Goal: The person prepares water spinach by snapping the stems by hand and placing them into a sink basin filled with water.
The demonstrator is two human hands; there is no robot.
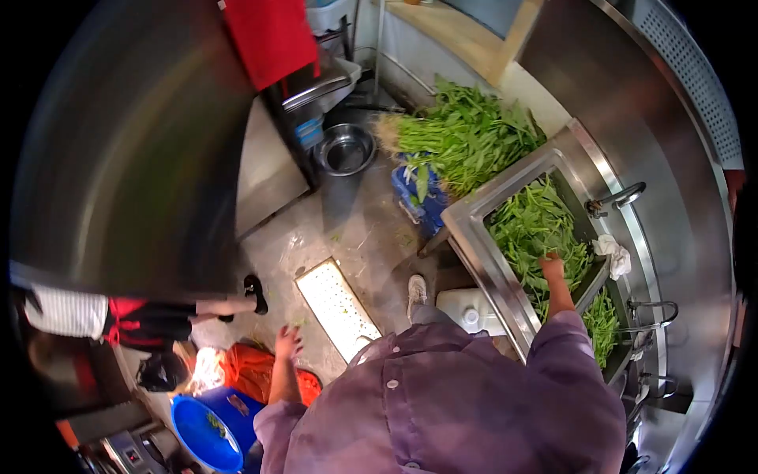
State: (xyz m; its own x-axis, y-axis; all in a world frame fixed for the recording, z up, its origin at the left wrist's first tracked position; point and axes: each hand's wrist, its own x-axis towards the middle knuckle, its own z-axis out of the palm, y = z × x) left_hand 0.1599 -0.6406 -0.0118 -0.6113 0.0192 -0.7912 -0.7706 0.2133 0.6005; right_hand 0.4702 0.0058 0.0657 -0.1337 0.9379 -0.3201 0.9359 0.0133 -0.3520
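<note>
My right hand reaches into the metal sink with its fingers closed among the leafy greens heaped there; the fingertips are partly hidden. Over the floor on the other side, my left hand is stretched out with spread fingers and holds nothing. Below and beside it stands a blue bucket with a few green scraps inside. An orange-red bag or cloth lies next to the bucket.
A big bundle of greens rests on a blue crate beyond the sink. More greens fill a second basin. A steel bowl, a floor drain cover and a white jug are lower down. Another person stands at left.
</note>
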